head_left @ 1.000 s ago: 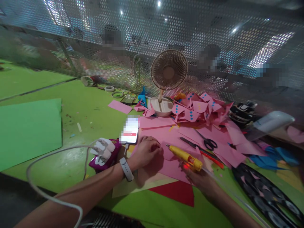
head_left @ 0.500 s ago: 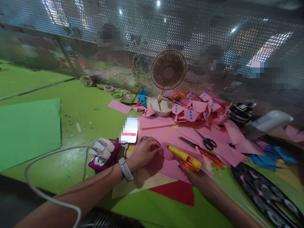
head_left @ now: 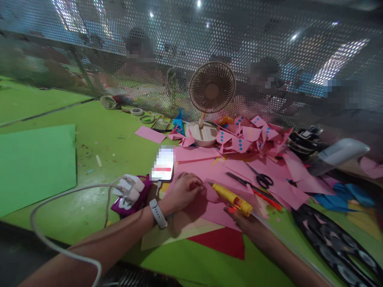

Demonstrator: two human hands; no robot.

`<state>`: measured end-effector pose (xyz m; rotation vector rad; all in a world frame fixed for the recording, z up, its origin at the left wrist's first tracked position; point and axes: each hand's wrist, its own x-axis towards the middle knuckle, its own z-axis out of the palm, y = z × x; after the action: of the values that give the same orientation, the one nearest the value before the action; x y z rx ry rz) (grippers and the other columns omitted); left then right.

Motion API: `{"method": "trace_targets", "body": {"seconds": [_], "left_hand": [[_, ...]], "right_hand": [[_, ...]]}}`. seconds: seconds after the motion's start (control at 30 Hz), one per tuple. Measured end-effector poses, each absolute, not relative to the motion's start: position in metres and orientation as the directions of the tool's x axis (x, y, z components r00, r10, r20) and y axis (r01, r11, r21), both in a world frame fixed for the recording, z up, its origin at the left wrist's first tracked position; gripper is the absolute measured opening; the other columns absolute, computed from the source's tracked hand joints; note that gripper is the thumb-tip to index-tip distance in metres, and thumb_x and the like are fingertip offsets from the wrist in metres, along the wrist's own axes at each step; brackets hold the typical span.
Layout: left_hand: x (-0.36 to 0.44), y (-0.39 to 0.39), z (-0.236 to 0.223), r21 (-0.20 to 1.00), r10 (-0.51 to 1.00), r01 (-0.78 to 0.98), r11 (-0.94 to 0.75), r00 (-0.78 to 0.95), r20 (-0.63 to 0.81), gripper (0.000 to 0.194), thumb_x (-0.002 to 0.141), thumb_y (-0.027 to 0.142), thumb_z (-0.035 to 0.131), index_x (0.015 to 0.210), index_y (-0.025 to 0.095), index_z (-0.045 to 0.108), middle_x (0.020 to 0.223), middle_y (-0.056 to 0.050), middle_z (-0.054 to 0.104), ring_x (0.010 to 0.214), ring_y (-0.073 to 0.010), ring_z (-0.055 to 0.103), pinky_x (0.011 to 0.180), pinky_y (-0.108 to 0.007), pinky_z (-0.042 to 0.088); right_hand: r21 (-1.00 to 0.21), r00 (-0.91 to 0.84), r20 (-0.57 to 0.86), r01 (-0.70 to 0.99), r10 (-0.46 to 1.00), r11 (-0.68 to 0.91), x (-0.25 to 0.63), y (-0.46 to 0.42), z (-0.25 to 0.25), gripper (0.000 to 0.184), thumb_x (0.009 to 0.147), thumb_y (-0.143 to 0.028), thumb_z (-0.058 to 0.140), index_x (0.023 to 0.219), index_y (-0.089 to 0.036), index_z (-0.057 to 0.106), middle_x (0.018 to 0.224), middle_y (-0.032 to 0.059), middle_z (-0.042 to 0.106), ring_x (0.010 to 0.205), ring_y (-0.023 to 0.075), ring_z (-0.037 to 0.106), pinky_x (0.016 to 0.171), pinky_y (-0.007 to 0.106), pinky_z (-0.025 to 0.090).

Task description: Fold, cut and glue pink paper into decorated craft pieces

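My left hand (head_left: 187, 191), with a pale band on its wrist, is closed, its fingers curled at the edge of a piece of pink paper (head_left: 212, 196). The exact pinch is hidden behind the fingers. In my right hand (head_left: 239, 219) is a yellow glue gun (head_left: 229, 196), gripped from below; its dark tip points left toward my left fingers. A red light glows on its underside. More pink sheets (head_left: 199, 169) lie under and beyond both hands. A red sheet (head_left: 223, 242) and a pale yellow sheet (head_left: 158, 237) stick out in front.
Beyond the hands stand a fan (head_left: 212, 91) and a pile of folded pink paper shapes (head_left: 251, 135). Scissors (head_left: 263, 180) and a utility knife (head_left: 266, 198) lie right. A lit phone (head_left: 163, 164), plugged adapters (head_left: 130, 189) and a green sheet (head_left: 38, 165) are left.
Almost nothing differs. My right hand and the glue gun have shifted very slightly; my left hand stays at the pink paper.
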<state>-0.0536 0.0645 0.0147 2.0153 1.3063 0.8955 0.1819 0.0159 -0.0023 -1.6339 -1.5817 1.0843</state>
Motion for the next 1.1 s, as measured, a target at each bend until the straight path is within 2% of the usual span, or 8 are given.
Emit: {"method": "trace_targets", "body": {"seconds": [0.23, 0.33, 0.53, 0.7, 0.83, 0.9, 0.97, 1.1], "left_hand": [[-0.052, 0.064, 0.010, 0.878, 0.931, 0.380, -0.293, 0.320, 0.173, 0.014, 0.083, 0.028, 0.054, 0.079, 0.018, 0.063, 0.090, -0.005, 0.063, 0.087, -0.0177, 0.057, 0.081, -0.031, 0.044], [-0.051, 0.062, 0.010, 0.912, 0.932, 0.326, -0.250, 0.337, 0.135, 0.018, 0.084, 0.031, 0.052, 0.079, 0.017, 0.063, 0.089, -0.006, 0.062, 0.084, -0.0172, 0.057, 0.077, -0.030, 0.045], [-0.049, 0.060, 0.012, 0.948, 0.927, 0.213, -0.235, 0.342, 0.153, 0.020, 0.084, 0.032, 0.053, 0.077, 0.017, 0.062, 0.088, -0.006, 0.061, 0.082, -0.0157, 0.057, 0.075, -0.028, 0.045], [-0.048, 0.059, 0.013, 0.963, 0.934, 0.168, -0.211, 0.326, 0.148, 0.015, 0.082, 0.029, 0.056, 0.077, 0.016, 0.062, 0.090, -0.006, 0.060, 0.082, -0.0155, 0.057, 0.076, -0.029, 0.045], [-0.047, 0.059, 0.011, 0.965, 0.937, 0.157, -0.211, 0.315, 0.153, 0.015, 0.082, 0.029, 0.056, 0.078, 0.015, 0.063, 0.090, -0.007, 0.059, 0.084, -0.0161, 0.056, 0.076, -0.028, 0.045], [-0.047, 0.060, 0.010, 0.964, 0.934, 0.149, -0.222, 0.315, 0.167, 0.017, 0.082, 0.030, 0.056, 0.078, 0.015, 0.062, 0.089, -0.006, 0.059, 0.083, -0.0160, 0.056, 0.075, -0.027, 0.045], [-0.048, 0.060, 0.009, 0.958, 0.931, 0.158, -0.241, 0.315, 0.182, 0.019, 0.083, 0.031, 0.054, 0.076, 0.016, 0.062, 0.087, -0.006, 0.059, 0.083, -0.0159, 0.056, 0.075, -0.027, 0.045], [-0.051, 0.063, 0.008, 0.931, 0.941, 0.256, -0.262, 0.281, 0.188, 0.016, 0.082, 0.029, 0.055, 0.075, 0.017, 0.063, 0.086, -0.005, 0.062, 0.085, -0.0174, 0.056, 0.078, -0.030, 0.043]], "right_hand": [[-0.866, -0.143, -0.033, 0.498, 0.989, 0.043, 0.176, 0.019, 0.002, 0.032, 0.068, -0.052, 0.065, 0.077, -0.022, 0.059, 0.064, 0.0010, 0.056, 0.056, 0.0166, 0.054, 0.048, 0.027, 0.045], [-0.812, -0.171, 0.066, 0.564, 0.983, 0.153, 0.177, 0.022, 0.000, 0.030, 0.070, -0.051, 0.064, 0.073, -0.022, 0.055, 0.068, 0.0018, 0.055, 0.057, 0.0165, 0.054, 0.049, 0.028, 0.044], [-0.504, -0.398, 0.192, 0.744, 0.897, 0.438, 0.186, 0.025, -0.008, 0.018, 0.083, -0.040, 0.052, 0.082, -0.022, 0.054, 0.082, 0.0048, 0.059, 0.069, 0.0193, 0.059, 0.064, 0.031, 0.044], [-0.297, -0.523, 0.263, 0.756, 0.811, 0.583, 0.195, 0.027, -0.018, 0.012, 0.083, -0.030, 0.048, 0.091, -0.021, 0.051, 0.086, 0.0056, 0.060, 0.068, 0.0193, 0.060, 0.064, 0.031, 0.041], [-0.201, -0.551, 0.351, 0.746, 0.757, 0.635, 0.197, 0.028, -0.022, 0.014, 0.083, -0.028, 0.048, 0.094, -0.020, 0.049, 0.082, 0.0041, 0.059, 0.064, 0.0188, 0.059, 0.068, 0.034, 0.041], [-0.221, -0.543, 0.366, 0.739, 0.756, 0.637, 0.195, 0.028, -0.020, 0.014, 0.084, -0.028, 0.047, 0.094, -0.020, 0.049, 0.082, 0.0041, 0.059, 0.064, 0.0185, 0.059, 0.065, 0.033, 0.042], [-0.321, -0.507, 0.366, 0.719, 0.780, 0.617, 0.191, 0.027, -0.016, 0.012, 0.086, -0.031, 0.047, 0.090, -0.020, 0.050, 0.081, 0.0042, 0.058, 0.064, 0.0177, 0.058, 0.061, 0.031, 0.042], [-0.698, -0.315, 0.269, 0.587, 0.910, 0.410, 0.185, 0.021, -0.005, 0.023, 0.082, -0.046, 0.053, 0.082, -0.022, 0.053, 0.070, 0.0009, 0.056, 0.056, 0.0154, 0.054, 0.050, 0.027, 0.041]]}}
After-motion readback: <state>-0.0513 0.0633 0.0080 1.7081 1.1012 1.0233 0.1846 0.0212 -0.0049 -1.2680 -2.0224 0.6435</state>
